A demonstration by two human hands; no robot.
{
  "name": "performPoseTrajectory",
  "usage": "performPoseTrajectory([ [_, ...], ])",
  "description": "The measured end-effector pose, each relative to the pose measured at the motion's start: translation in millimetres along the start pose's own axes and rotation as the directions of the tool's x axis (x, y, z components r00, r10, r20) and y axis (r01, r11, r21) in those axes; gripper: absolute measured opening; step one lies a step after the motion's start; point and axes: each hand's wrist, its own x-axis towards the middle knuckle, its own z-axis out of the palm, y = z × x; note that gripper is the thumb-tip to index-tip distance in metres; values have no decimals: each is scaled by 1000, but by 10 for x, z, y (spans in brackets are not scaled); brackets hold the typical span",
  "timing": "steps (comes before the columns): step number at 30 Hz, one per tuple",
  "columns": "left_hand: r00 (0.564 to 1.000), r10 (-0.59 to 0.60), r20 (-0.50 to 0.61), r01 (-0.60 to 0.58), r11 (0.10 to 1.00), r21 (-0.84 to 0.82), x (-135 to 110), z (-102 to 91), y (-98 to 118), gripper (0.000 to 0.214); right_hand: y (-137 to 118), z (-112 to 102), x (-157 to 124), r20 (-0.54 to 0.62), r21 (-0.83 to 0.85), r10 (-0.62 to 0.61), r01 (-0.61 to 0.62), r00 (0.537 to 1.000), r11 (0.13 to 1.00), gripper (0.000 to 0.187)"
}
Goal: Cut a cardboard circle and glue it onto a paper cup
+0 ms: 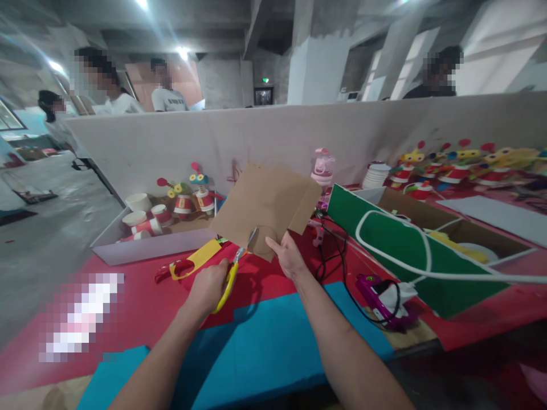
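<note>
The counter (141, 319) under its red cover is crowded, and that is the first hazard: blue foam sheets (265, 347) lie just under the forearms, and a black cord (337, 256) loops close beside the right wrist toward the purple glue gun (384, 299), so a wide swing of the elbow could snag the cord and drag the gun off its spot. To the right a green bag (405, 250) with a white handle lies flat by an open box, and to the left a grey tray (141, 245) holds paper cups and small toy figures, all near enough to be knocked. The brown cardboard (267, 208) is held up off the counter, tilted toward the camera, with a curved cut partly made along its lower edge. It looks floppy, so it may bend at the cut and let the line wander or tear. The right hand (288, 256) pinches the lower edge of the cardboard just beside the cut, thumb on the front, and that thumb sits close to the blades, the likeliest place for a nick. The left hand (209, 287) is closed around the handles of the yellow scissors (233, 273), whose blades enter the cardboard from below; how far they are parted is hard to tell at this size.
</note>
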Motion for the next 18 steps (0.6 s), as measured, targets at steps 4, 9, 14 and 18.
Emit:
performPoseTrajectory([
  [4,1000,7,-2,-7,1000,2,-11,-26,29,23,-19,6,-15,11,3,1,-1,1000,1000,42],
  [9,999,-26,42,25,999,35,-24,-115,62,21,-34,-17,-19,50,21,22,-23,999,1000,41],
  [14,999,-16,44,15,1000,26,-33,-129,85,22,-15,-44,-1,84,52,47,-51,995,997,53],
  [18,999,-9,46,8,1000,14,-36,-137,94,22,-19,-59,5,92,37,54,-57,994,998,58],
])
